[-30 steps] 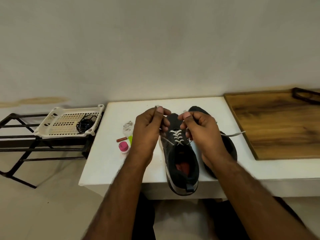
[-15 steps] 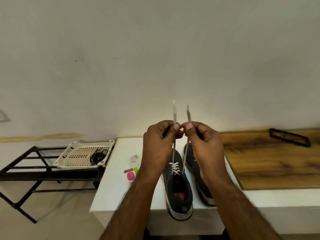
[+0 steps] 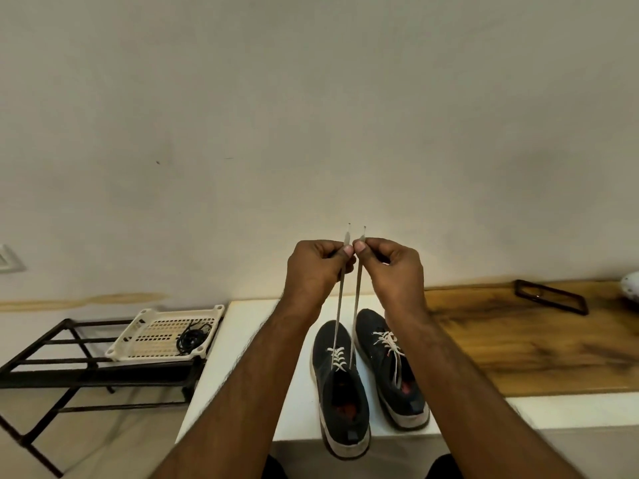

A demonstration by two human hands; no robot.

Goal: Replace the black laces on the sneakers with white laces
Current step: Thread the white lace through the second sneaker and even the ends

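Note:
Two dark sneakers stand side by side on the white table (image 3: 242,340). The left sneaker (image 3: 340,392) is laced with a white lace (image 3: 339,305) whose two ends run straight up, taut. My left hand (image 3: 320,267) pinches one end and my right hand (image 3: 394,267) pinches the other, thumbs nearly touching, high above the shoe. The lace tips stick out above my fingers. The right sneaker (image 3: 390,364) carries a white lace too, with loose ends lying over its tongue. A bundle of black laces (image 3: 190,338) lies in the cream plastic tray (image 3: 152,335).
The tray rests on a black metal rack (image 3: 52,368) left of the table. A wooden board (image 3: 536,344) covers the table's right side, with a black rectangular frame (image 3: 549,300) on it. The wall stands close behind.
Both hands have risen from the shoe's eyelets, drawing the two lace ends up taut. The view has tilted upward, showing more wall. The ends sticking out above my fingers are shorter than half a second ago.

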